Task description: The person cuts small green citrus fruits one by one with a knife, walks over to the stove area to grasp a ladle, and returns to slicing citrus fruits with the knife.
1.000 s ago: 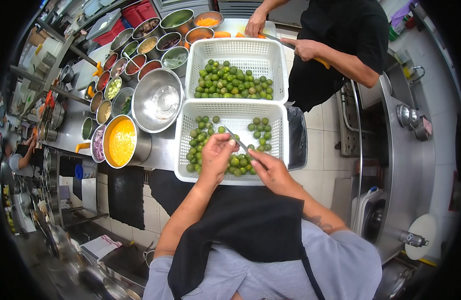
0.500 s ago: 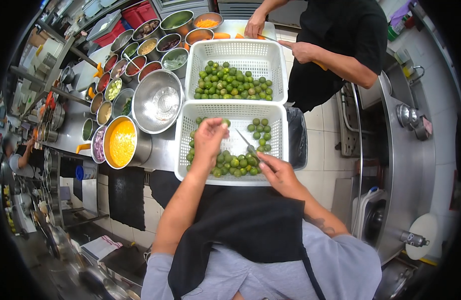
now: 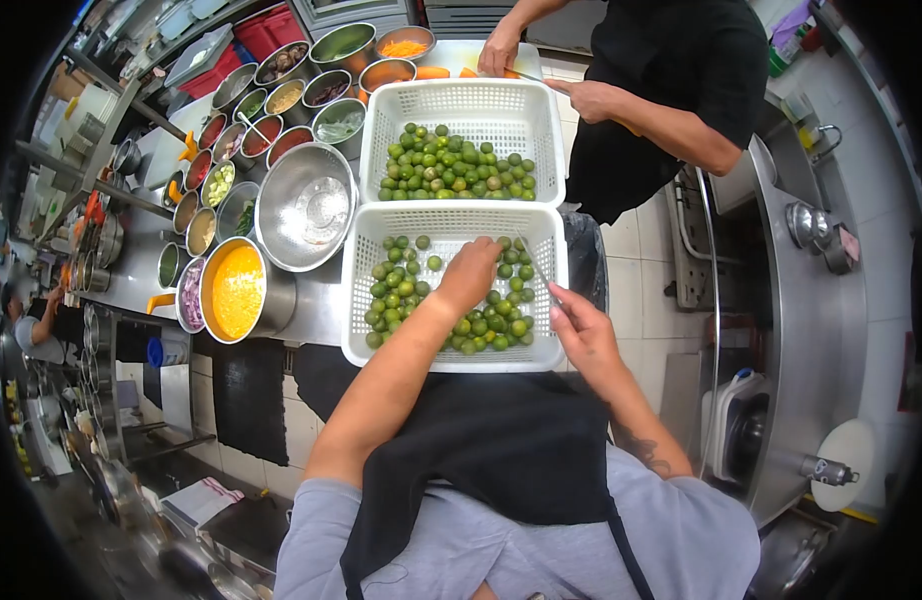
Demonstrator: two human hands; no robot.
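Observation:
In the near white perforated basket (image 3: 356,340), green limes (image 3: 389,295) lie in groups along the left, front and right. My left hand (image 3: 471,272) reaches over the middle of this basket, its bent fingers closed around a lime (image 3: 503,243) at the right-hand group. My right hand (image 3: 587,328) is at the basket's right rim, its fingers wrapped around a knife. The thin knife blade (image 3: 537,262) points up and away over the limes, and the handle is mostly hidden in the hand.
Behind stands a second white basket (image 3: 374,130) of limes. A large steel bowl (image 3: 306,205), a pot of yellow liquid (image 3: 233,290) and several small food containers crowd the left counter. Opposite, a co-worker's hands (image 3: 589,100) hold a knife near carrots. A black bag (image 3: 585,260) hangs at right.
My left hand has moved from the left-middle of the near basket to the limes on its right. My right hand and the knife have shifted right, towards the rim. The view has shifted slightly.

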